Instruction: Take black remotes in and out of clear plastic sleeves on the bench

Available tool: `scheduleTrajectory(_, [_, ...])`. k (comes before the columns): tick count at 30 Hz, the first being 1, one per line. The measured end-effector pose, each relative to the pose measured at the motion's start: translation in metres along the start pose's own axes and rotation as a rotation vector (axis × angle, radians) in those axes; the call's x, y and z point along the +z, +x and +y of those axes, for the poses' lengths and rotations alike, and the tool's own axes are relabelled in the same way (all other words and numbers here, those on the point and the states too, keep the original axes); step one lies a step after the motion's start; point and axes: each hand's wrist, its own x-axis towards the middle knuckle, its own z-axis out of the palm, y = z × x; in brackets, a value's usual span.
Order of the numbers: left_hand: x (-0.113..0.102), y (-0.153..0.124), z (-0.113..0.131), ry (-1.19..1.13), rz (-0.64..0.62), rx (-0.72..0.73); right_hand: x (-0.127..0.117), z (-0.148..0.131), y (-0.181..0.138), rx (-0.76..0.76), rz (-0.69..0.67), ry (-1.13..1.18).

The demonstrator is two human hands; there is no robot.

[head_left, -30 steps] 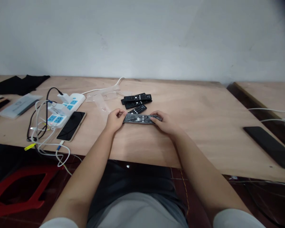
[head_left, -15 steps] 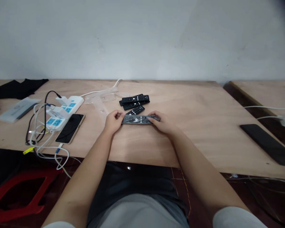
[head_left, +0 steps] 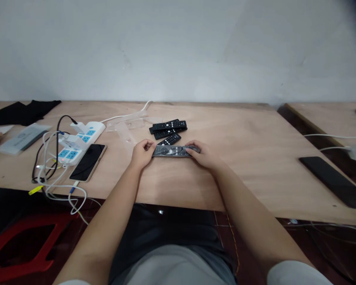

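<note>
Left hand [head_left: 142, 155] and right hand [head_left: 204, 155] grip a remote [head_left: 171, 151], seemingly film-wrapped; piled remotes [head_left: 169, 125] crowd just beyond, phone [head_left: 88, 162] and power strip [head_left: 96, 127] leftward.

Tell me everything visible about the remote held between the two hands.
The remote is long, slim and dark, with small pale buttons and a brighter one near its middle. A greyish, streaky sheen looks like clear plastic film. It lies crosswise, button side up, with the left hand gripping one end and the right hand the other. Whether it touches the table cannot be told.
</note>
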Motion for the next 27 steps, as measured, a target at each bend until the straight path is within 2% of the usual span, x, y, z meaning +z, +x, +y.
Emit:
scheduleTrajectory(12, [0.0, -0.001, 0.0, -0.043, -0.013, 0.029, 0.0, 0.001, 0.001, 0.008, -0.003, -0.011])
scheduleTrajectory(20, [0.001, -0.001, -0.001, -0.077, -0.014, 0.043, 0.0, -0.001, 0.001, 0.037, 0.004, 0.038])
scheduleTrajectory(27, [0.001, -0.001, 0.0, -0.092, -0.016, 0.046, 0.003, 0.012, 0.004, 0.071, -0.004, 0.154])
